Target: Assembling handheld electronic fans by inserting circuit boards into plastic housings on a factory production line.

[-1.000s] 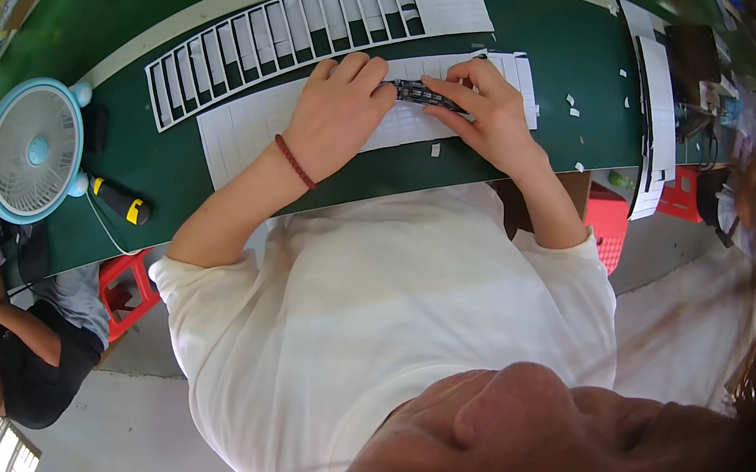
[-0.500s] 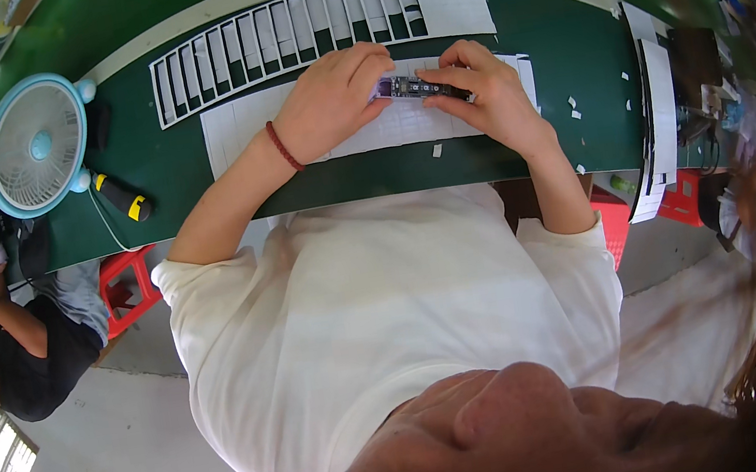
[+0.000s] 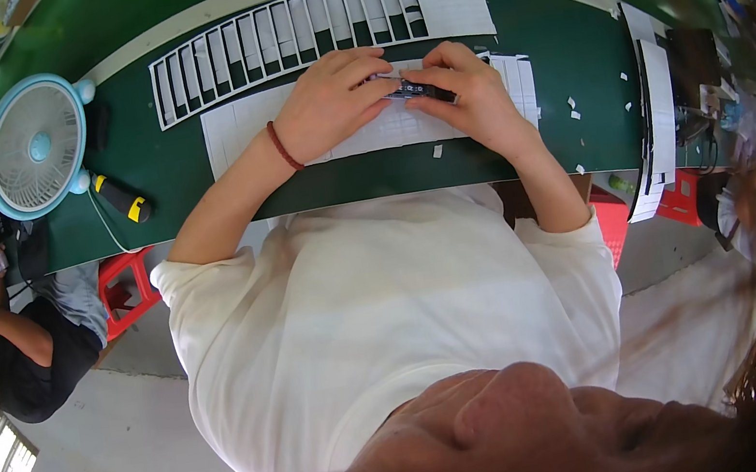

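Note:
Over a white sheet (image 3: 241, 139) on the green table, my two hands hold a small, dark, elongated electronic module (image 3: 425, 90) between them. My left hand (image 3: 329, 106) is closed on its left end, which the fingers largely cover. The right end lies in a pinch between the thumb and fingers of my right hand (image 3: 477, 102). Small pale marks show on the module's dark face; finer detail is too small to make out.
Beyond my hands lies a white slotted frame (image 3: 284, 33). A light-blue fan (image 3: 40, 145) and a yellow-black screwdriver-like handle (image 3: 123, 197) are at the left. Stacked white sheets (image 3: 660, 111) overhang the table's right edge, near scattered paper scraps (image 3: 575, 115). Other people sit on both sides.
My right hand has shifted slightly left, and my hands are closer together. The module is now more covered by my fingers, its clear purplish left end hidden.

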